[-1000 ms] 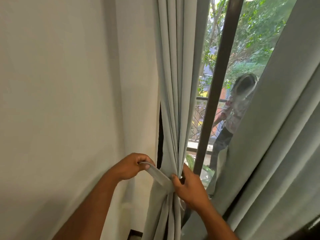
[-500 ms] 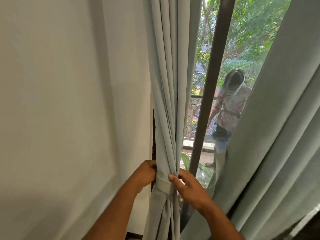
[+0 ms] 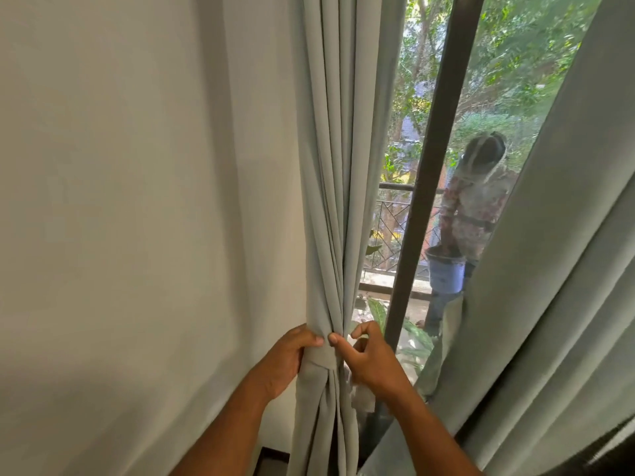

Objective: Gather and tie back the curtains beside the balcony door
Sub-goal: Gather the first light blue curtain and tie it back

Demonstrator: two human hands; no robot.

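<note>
The left hand (image 3: 285,359) gripped the gathered curtain (image 3: 330,201), fingers curled around it to keep the folds bunched. The right hand (image 3: 372,364), fingers loosely bent, pressed the tieback band (image 3: 321,359) with a fingertip, seemingly to seat it.

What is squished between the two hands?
The gathered left curtain, cinched by its fabric tie-back band, sits between the left hand and right hand in the head view.

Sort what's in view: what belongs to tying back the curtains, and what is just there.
Job:
- gathered curtain
- tie-back band around it
- left hand, gripping the bundle
- right hand, forefinger at the band
- loose curtain

Just there:
- wall
- door frame
- person on balcony with bucket
</note>
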